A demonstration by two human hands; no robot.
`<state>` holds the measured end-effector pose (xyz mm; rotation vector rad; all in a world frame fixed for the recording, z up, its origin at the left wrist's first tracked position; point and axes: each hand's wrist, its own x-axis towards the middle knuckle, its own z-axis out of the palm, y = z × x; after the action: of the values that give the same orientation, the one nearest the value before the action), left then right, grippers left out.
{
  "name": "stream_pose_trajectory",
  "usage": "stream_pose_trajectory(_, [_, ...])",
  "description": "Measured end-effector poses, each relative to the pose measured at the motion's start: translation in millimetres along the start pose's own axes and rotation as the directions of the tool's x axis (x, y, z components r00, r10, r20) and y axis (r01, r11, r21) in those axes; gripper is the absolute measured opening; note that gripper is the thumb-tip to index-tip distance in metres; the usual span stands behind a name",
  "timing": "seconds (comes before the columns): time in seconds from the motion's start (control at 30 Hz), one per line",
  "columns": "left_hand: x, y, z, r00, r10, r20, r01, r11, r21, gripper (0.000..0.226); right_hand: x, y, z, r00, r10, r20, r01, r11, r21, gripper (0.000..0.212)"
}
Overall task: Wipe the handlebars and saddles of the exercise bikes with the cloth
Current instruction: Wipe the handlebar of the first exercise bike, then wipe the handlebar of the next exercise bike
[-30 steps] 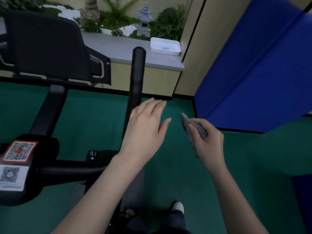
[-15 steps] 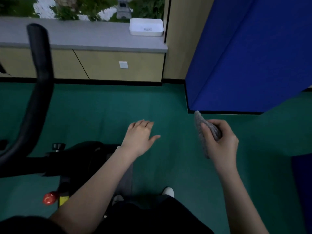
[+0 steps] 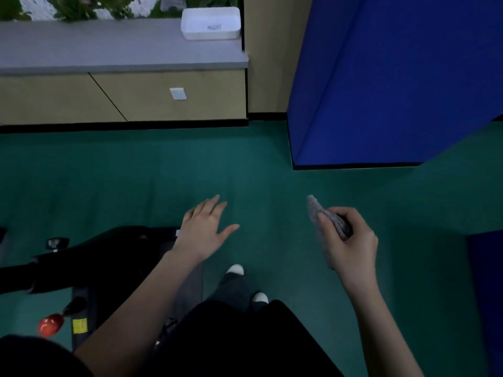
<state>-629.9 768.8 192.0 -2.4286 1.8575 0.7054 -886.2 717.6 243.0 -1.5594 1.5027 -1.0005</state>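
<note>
My right hand (image 3: 349, 242) grips a folded grey cloth (image 3: 315, 210), held in the air over the green floor. My left hand (image 3: 204, 229) hovers with straight, spread fingers and holds nothing. The black frame of an exercise bike (image 3: 89, 257) lies low at the left, beside my left forearm. Its red knob (image 3: 50, 325) shows at the lower left. No handlebar or saddle is in view.
A blue padded panel (image 3: 394, 77) stands at the right, and a darker blue edge (image 3: 487, 295) at the far right. A grey ledge (image 3: 109, 47) with a white tray (image 3: 211, 23) runs along the back wall. My feet (image 3: 236, 269) stand on the green floor (image 3: 136, 172).
The view has swung right and down, away from the bike; the handlebar and console have left the frame. Both hands dropped lower, and the cloth stays in my right hand.
</note>
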Motion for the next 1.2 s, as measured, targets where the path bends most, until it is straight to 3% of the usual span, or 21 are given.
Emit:
stream_pose_trajectory(0.63, [215.0, -43.4, -90.6, 0.978, -0.102, -0.182, 0.081, 0.990, -0.117, 0.074, 246.2, -71.8, 121.9, 0.971, -0.170, 0.166, 0.180, 0.982, -0.050, 0.008])
stream_pose_trajectory(0.93, [260.9, -76.1, -127.9, 0.930, -0.278, -0.240, 0.242, 0.955, -0.171, 0.074, 335.6, -97.3, 184.9, 0.919, -0.212, 0.334, 0.230, 0.973, -0.015, 0.007])
stream_pose_trajectory(1.2, [317.3, -92.4, -151.5, 0.831, -0.496, -0.253, 0.458, 0.867, -0.193, 0.070, 443.3, -112.2, 249.2, 0.816, -0.290, 0.501, 0.308, 0.950, 0.048, 0.007])
